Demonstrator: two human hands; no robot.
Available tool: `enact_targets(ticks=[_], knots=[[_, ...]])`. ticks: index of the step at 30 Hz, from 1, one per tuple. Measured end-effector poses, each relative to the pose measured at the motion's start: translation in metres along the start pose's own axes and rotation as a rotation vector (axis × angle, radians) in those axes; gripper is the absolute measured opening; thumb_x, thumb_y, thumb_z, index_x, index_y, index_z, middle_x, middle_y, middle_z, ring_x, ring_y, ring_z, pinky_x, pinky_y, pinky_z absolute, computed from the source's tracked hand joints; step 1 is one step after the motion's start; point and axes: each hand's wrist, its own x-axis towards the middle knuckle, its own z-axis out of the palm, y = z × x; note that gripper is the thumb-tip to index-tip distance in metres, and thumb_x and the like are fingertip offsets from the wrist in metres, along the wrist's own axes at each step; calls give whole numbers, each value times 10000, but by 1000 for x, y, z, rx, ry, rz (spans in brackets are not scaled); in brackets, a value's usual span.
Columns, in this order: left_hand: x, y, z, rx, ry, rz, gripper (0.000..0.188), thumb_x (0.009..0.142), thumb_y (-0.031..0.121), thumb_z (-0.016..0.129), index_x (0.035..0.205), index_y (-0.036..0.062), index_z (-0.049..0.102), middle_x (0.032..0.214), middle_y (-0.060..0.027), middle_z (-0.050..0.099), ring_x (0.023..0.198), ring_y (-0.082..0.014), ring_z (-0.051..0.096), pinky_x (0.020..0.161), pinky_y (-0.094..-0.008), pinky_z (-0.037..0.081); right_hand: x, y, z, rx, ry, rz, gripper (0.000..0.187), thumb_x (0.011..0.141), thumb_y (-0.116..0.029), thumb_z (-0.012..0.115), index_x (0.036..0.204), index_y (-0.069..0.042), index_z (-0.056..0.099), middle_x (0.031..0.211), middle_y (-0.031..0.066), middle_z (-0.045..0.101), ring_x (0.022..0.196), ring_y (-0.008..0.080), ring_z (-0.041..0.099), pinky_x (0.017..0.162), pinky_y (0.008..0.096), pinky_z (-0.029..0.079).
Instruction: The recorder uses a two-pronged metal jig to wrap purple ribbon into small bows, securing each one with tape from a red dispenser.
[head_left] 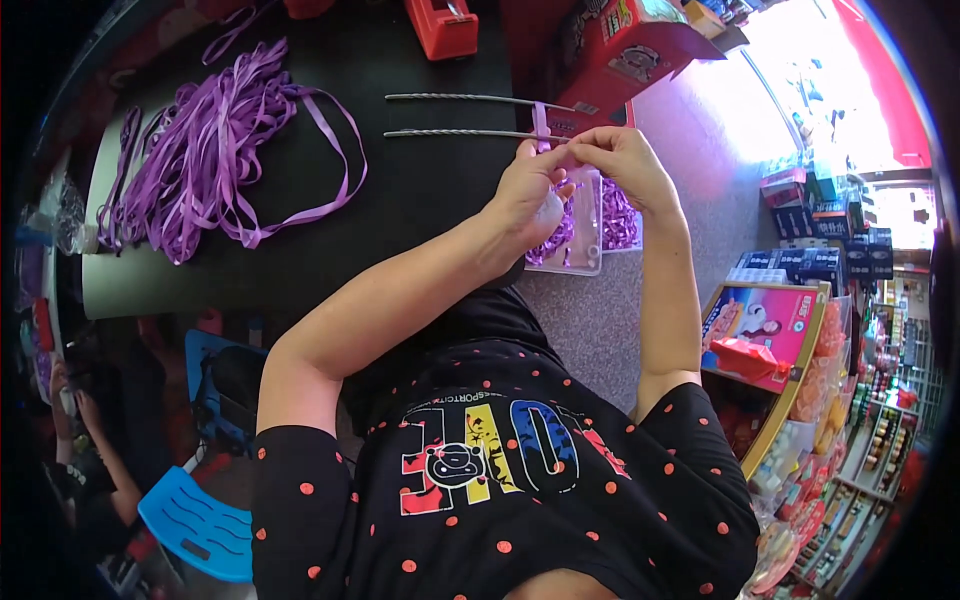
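Note:
Two thin twisted metal rods [455, 134] lie side by side, reaching past the right edge of the dark table. A purple ribbon [541, 122] passes over both rods near that edge and runs down to my fingers. My left hand [528, 195] pinches the ribbon just below the rods, its other fingers partly curled. Close against it, my right hand [632, 168] is closed at the fingertips on the same ribbon; the exact grip is partly hidden. Under my hands, a clear plastic box [590, 266] holds many small shiny purple ribbon pieces [622, 215].
A large tangle of purple ribbon [225, 150] covers the table's left part. A red tape dispenser [443, 28] stands at the far edge, with a red carton [635, 50] to its right. A blue chair [200, 525] and another person [100, 450] are at lower left; shop shelves [870, 450] line the right.

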Motion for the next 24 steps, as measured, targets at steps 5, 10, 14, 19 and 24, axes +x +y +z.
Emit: enact_targets(ticks=[5,10,14,19,24], knots=[[-6,2,4,68,22,7,165,912,137,545,1065,163,488,979,20,521,868,-118,462,827,-351,377,-6,4,4,-92,18,-11,220,801,-132,651,917,51,686,809,69,682,757,103,622,728,238,489],[-3,-1,0,86,28,19,214,919,121,530,1121,149,465,1012,6,500,869,-122,451,829,-351,379,-10,5,6,-86,26,-8,228,791,-145,664,914,45,691,794,68,683,747,96,619,722,236,487],[-3,-1,4,93,72,42,256,877,48,535,1091,146,435,913,7,466,793,-118,462,724,-340,390,-13,7,6,-65,29,0,216,794,-141,661,903,43,695,790,60,680,731,89,610,701,231,482],[-1,-2,0,156,68,31,275,907,89,529,1161,155,446,1010,5,489,861,-133,437,826,-359,376,-21,10,7,68,88,81,247,844,-186,647,982,17,678,793,18,641,665,45,527,608,209,401],[4,-5,-4,139,44,28,263,900,72,530,1132,156,440,979,4,506,844,-138,455,813,-357,375,-33,25,8,207,185,124,280,881,-221,628,1058,-5,651,835,-7,623,694,13,500,579,182,382]])
